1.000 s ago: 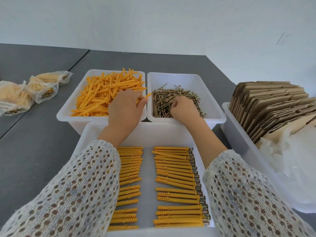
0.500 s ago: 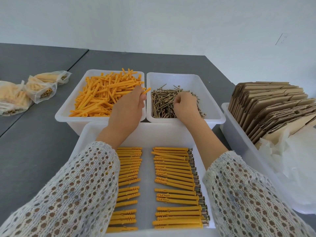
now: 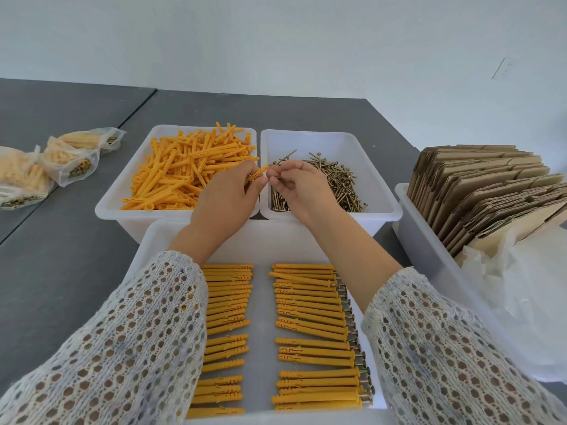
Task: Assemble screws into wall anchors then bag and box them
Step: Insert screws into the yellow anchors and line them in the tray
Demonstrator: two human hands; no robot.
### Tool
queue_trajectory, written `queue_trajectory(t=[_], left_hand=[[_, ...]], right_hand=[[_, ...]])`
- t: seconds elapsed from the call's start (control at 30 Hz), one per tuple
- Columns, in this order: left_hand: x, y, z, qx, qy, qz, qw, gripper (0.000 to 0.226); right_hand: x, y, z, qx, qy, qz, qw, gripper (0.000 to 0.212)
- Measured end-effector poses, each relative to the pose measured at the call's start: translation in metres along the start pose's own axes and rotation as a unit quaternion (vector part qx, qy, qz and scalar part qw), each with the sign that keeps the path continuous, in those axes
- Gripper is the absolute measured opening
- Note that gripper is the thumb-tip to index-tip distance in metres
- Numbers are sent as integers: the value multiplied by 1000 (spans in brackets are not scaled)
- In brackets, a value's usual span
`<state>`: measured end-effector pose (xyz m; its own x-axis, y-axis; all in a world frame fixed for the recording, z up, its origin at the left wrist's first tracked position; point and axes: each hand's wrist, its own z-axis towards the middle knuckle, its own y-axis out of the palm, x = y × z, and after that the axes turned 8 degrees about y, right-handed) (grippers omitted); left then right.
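— So, what takes up the most room?

— Biggest is the dark grey desk (image 3: 70, 256), which carries everything. On it, at six o'clock, sits a large white plastic tray (image 3: 260, 240) with two columns of orange plastic wall anchors already fitted with screws (image 3: 310, 335), lying flat and side by side, the screw heads showing at the right ends of the right column.

— And further out?

— At three o'clock a long white plastic bin (image 3: 429, 256) holds a row of flattened brown cardboard boxes (image 3: 491, 191) standing on edge, with crumpled clear plastic bags (image 3: 527, 289) just in front of them. At eleven o'clock a white tub (image 3: 113, 207) is heaped with loose orange wall anchors (image 3: 184, 176); touching it at twelve to one o'clock, a matching white tub (image 3: 380, 179) holds a loose pile of brass-coloured metal screws (image 3: 337, 185). Well apart at nine o'clock lie filled clear plastic packets (image 3: 70, 161).

— The hands?

— Both come out of white open-knit sleeves (image 3: 129, 348) and meet above the seam between the two tubs. The left hand (image 3: 224, 200) pinches a single orange anchor (image 3: 257, 173), tilted up toward one o'clock. The right hand (image 3: 303, 188) grips a single thin screw (image 3: 277, 178) between fingertips, its end just beside the anchor's tip. Whether screw and anchor touch, I cannot tell.
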<state>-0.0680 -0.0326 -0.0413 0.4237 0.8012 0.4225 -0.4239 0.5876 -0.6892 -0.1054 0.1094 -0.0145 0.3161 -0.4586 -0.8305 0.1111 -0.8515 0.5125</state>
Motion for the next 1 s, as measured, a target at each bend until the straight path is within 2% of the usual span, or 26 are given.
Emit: queue_trajectory(t=[0.03, 0.07, 0.1, 0.13, 0.2, 0.27, 0.3, 0.4, 0.47, 0.5, 0.53, 0.57, 0.63, 0.67, 0.73, 0.77, 0.83, 1.0], left_hand=[[0, 0, 1, 8, -15, -13, 1000, 22], [-1, 0, 3, 19, -31, -29, 999, 23], [-1, 0, 4, 32, -48, -42, 997, 26], [-2, 0, 5, 41, -63, -49, 996, 28], [-1, -1, 6, 43, -80, -50, 995, 33], [1, -2, 6, 36, -80, -50, 995, 37], [2, -2, 5, 33, -78, -49, 995, 36], [5, -4, 5, 31, -70, -51, 996, 27], [8, -6, 6, 54, -76, -117, 989, 37], [10, -7, 6, 75, -83, -167, 980, 43], [10, -9, 7, 97, -88, -205, 970, 46], [8, -9, 7, 111, -88, -221, 965, 47], [7, -7, 6, 92, -72, -191, 975, 40], [7, -5, 5, 63, -57, -156, 984, 35], [8, 0, 3, -4, -20, -69, 997, 29], [8, 2, 2, -29, -3, -34, 999, 26], [6, 4, 2, -40, 12, -4, 999, 23], [4, 3, 2, -18, 6, -15, 1000, 20]], right_hand=[[1, -1, 1, 16, -19, -72, 997, 23], [2, -2, 1, 48, -55, -194, 978, 19], [4, -4, 1, 85, -105, -339, 931, 17], [8, -5, 1, 105, -157, -465, 865, 17], [17, -4, -1, 125, -220, -615, 747, 19], [25, -2, 0, 167, -234, -689, 665, 25], [26, -1, 1, 189, -231, -712, 636, 29], [26, 2, 1, 217, -234, -747, 582, 34], [26, 2, 0, 233, -253, -752, 562, 37], [25, 1, -1, 237, -259, -744, 568, 39], [24, 1, -2, 233, -260, -719, 601, 40], [23, 1, -3, 220, -255, -673, 658, 40], [17, 1, -2, 191, -243, -519, 797, 42], [13, 1, -2, 185, -239, -432, 850, 41], [7, 2, -5, 156, -217, -274, 924, 39], [5, 4, -7, 132, -204, -219, 945, 37], [3, 6, -9, 99, -184, -187, 960, 35], [7, 8, -8, 74, -163, -237, 955, 34]])
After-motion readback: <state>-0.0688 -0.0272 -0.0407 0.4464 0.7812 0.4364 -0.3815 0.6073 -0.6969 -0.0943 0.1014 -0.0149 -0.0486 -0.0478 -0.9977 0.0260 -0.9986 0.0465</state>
